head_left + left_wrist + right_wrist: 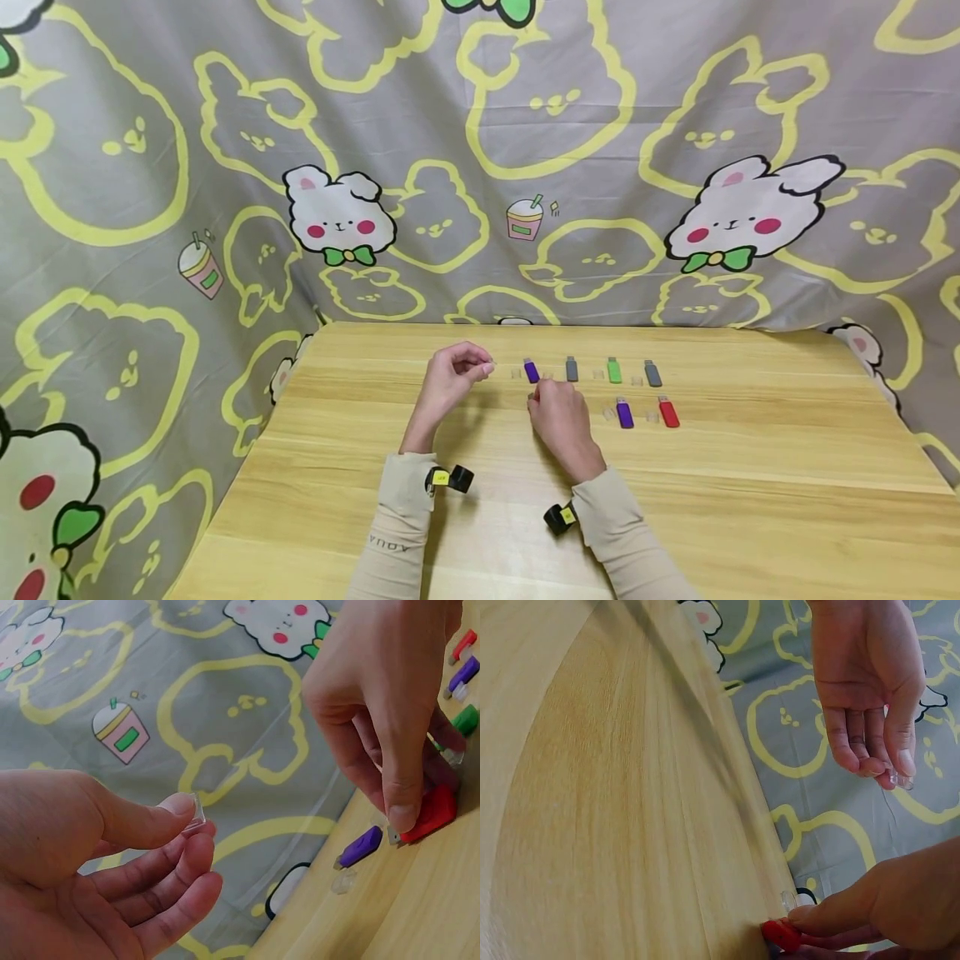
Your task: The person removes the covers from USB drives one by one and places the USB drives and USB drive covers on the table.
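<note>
My left hand (450,379) is raised over the table, pinching a small clear plastic cap (196,814) between thumb and fingertips. To its right, my right hand (562,417) is lowered at the tabletop and grips a red USB stick (433,815) whose metal plug pokes out by the thumb. The right wrist view also shows this red stick (781,935) at the fingertips, partly hidden by them. Beyond the right hand lies a purple USB stick (531,371), with a loose clear cap (343,881) beside it.
More uncapped sticks lie in two rows: a grey one (572,369), a green one (614,371), another grey one (653,374), a second purple one (625,413) and another red one (669,412). Clear caps sit beside them. A patterned curtain (450,125) hangs behind the wooden table (750,475).
</note>
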The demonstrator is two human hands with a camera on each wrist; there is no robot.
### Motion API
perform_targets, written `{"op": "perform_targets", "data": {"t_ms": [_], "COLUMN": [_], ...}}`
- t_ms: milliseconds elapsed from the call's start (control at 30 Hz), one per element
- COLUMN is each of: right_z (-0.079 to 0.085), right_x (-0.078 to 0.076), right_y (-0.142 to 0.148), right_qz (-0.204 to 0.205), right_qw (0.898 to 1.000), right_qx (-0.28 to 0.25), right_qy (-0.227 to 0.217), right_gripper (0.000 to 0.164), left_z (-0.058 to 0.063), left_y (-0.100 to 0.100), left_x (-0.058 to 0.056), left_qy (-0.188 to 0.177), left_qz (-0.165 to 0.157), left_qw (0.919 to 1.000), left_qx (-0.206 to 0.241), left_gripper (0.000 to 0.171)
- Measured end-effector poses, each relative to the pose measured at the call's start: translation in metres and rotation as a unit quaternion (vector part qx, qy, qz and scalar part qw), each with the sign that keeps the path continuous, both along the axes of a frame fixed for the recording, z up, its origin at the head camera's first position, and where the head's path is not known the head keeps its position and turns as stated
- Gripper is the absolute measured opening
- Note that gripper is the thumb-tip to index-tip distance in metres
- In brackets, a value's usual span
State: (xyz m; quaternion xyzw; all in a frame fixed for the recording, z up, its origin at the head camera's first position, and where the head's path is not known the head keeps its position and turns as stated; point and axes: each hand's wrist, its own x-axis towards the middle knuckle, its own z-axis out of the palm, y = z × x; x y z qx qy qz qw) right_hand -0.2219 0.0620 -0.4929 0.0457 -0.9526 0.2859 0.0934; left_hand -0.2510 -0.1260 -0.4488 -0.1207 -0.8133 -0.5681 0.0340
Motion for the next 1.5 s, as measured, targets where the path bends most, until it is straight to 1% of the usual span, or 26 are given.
{"op": "perform_targets", "data": {"t_ms": [167, 267, 300, 467, 533, 667, 900, 1033, 1133, 1233, 1333, 1500], "right_z": [0.001, 0.001, 0.001, 0.005, 0.009, 0.014, 0.019, 0.021, 0.022, 0.025, 0.028, 0.031], "right_x": [0.0, 0.0, 0.001, 0.001, 0.001, 0.0, -0.002, -0.003, -0.004, -0.006, -0.008, -0.01], "right_y": [0.002, 0.003, 0.004, 0.008, 0.012, 0.021, 0.037, 0.048, 0.056, 0.063, 0.069, 0.075], "right_qz": [0.001, 0.005, 0.006, 0.013, 0.011, 0.011, 0.022, 0.016, 0.014, 0.014, 0.013, 0.017], "right_qw": [1.0, 1.0, 1.0, 1.0, 0.999, 0.997, 0.989, 0.983, 0.979, 0.973, 0.969, 0.967], "right_qx": [0.012, 0.01, 0.008, -0.009, -0.017, -0.035, -0.093, -0.112, -0.131, -0.158, -0.179, -0.19], "right_qy": [-0.013, -0.017, -0.015, 0.024, 0.045, 0.073, 0.117, 0.141, 0.158, 0.168, 0.172, 0.167], "right_gripper": [0.037, 0.037, 0.034, 0.01, 0.005, 0.005, 0.006, 0.008, 0.01, 0.013, 0.015, 0.014], "left_z": [-0.002, -0.005, -0.005, -0.009, -0.01, -0.012, -0.019, -0.023, -0.027, -0.03, -0.032, -0.033], "left_y": [0.0, -0.001, -0.001, -0.001, 0.0, 0.004, 0.016, 0.019, 0.019, 0.02, 0.022, 0.025], "left_x": [-0.002, -0.002, -0.002, -0.002, -0.002, -0.002, 0.002, 0.003, 0.004, 0.004, 0.003, 0.001], "left_qy": [-0.012, -0.014, -0.014, -0.015, -0.015, -0.019, -0.043, -0.05, -0.055, -0.058, -0.054, -0.052], "left_qz": [-0.007, -0.012, -0.013, -0.022, -0.027, -0.039, -0.062, -0.073, -0.076, -0.073, -0.075, -0.079], "left_qw": [0.9998, 0.9995, 0.9993, 0.9981, 0.9971, 0.9944, 0.9874, 0.9842, 0.9824, 0.9805, 0.9782, 0.9738], "left_qx": [-0.012, -0.028, -0.033, -0.056, -0.069, -0.096, -0.139, -0.153, -0.162, -0.173, -0.186, -0.207], "left_gripper": [0.007, 0.005, 0.005, 0.004, 0.005, 0.005, 0.005, 0.004, 0.004, 0.005, 0.004, 0.005]}}
